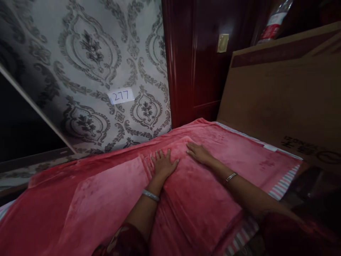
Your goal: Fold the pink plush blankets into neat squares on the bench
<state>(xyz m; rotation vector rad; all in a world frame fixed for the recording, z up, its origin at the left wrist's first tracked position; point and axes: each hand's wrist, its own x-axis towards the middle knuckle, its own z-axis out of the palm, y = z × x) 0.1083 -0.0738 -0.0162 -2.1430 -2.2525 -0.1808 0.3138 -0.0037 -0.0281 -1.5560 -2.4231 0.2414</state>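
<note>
Left: grey damask-patterned wall panel (87, 67) bearing a white paper label marked 277 (121, 95). Centre: left hand (163, 164) and right hand (198, 152), both open, fingers spread, pressed flat on folded pink plush blanket (106, 199), gripping nothing. Right: large brown cardboard box (282, 103) beside blanket.

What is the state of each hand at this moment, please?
Left hand: open, palm flat on the pink blanket, holding nothing.
Right hand: open, flat on the same blanket, holding nothing.
</note>
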